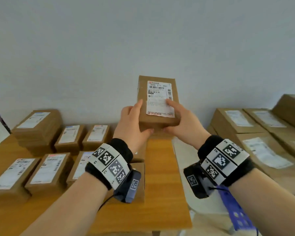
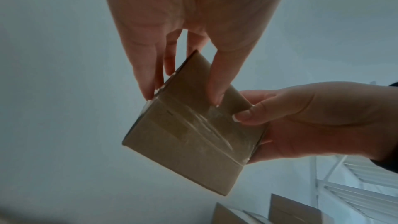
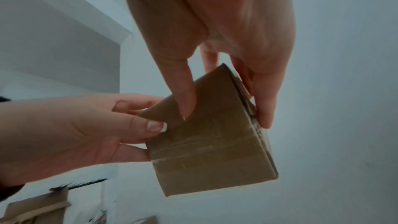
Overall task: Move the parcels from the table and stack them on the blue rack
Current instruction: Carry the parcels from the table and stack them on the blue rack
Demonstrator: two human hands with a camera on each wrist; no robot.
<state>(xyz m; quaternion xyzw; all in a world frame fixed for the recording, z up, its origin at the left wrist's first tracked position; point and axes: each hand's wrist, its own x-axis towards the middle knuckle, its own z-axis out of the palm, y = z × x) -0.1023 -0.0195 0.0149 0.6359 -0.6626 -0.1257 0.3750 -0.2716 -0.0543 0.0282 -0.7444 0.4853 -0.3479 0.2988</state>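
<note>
A small brown cardboard parcel [image 1: 157, 101] with a white shipping label is held up in the air above the wooden table [image 1: 162, 176]. My left hand [image 1: 134, 122] grips its left side, thumb under the near edge. My right hand [image 1: 179, 120] grips its right side, a finger lying on the label. The left wrist view shows the parcel's taped underside [image 2: 189, 130], with my left hand [image 2: 183, 81] pinching the near corner. Seen from the right wrist, my right hand [image 3: 226, 105] clamps the same parcel [image 3: 215, 144]. Part of the blue rack [image 1: 235, 210] shows beneath my right forearm.
Several labelled parcels [image 1: 48, 169] lie in rows on the left half of the table, with a taller stack [image 1: 37, 128] at the back left. Larger stacked parcels [image 1: 255, 132] fill the right side. A plain wall stands behind.
</note>
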